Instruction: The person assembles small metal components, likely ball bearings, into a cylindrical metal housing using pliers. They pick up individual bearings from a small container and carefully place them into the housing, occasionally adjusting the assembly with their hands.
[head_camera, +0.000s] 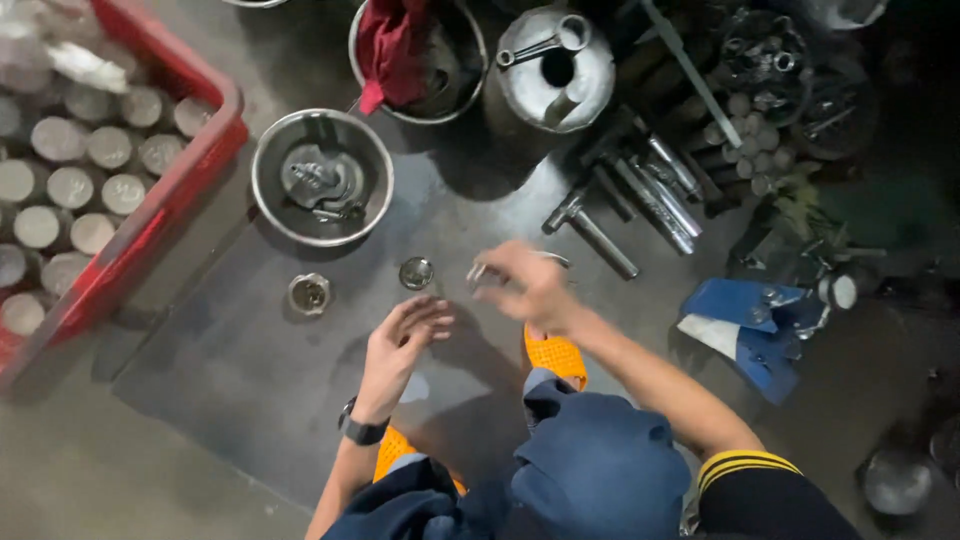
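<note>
Over the dark mat (250, 380) my right hand (525, 285) pinches a small metal piece, blurred; my left hand (405, 340) hangs loose, empty, near the round cap (416, 272); I judge sorting parts, needing steady aim

place: workshop floor | signs: steel hand tools (640, 190), metal bowl (322, 176) of parts, red crate (160, 215) of cylinders
</note>
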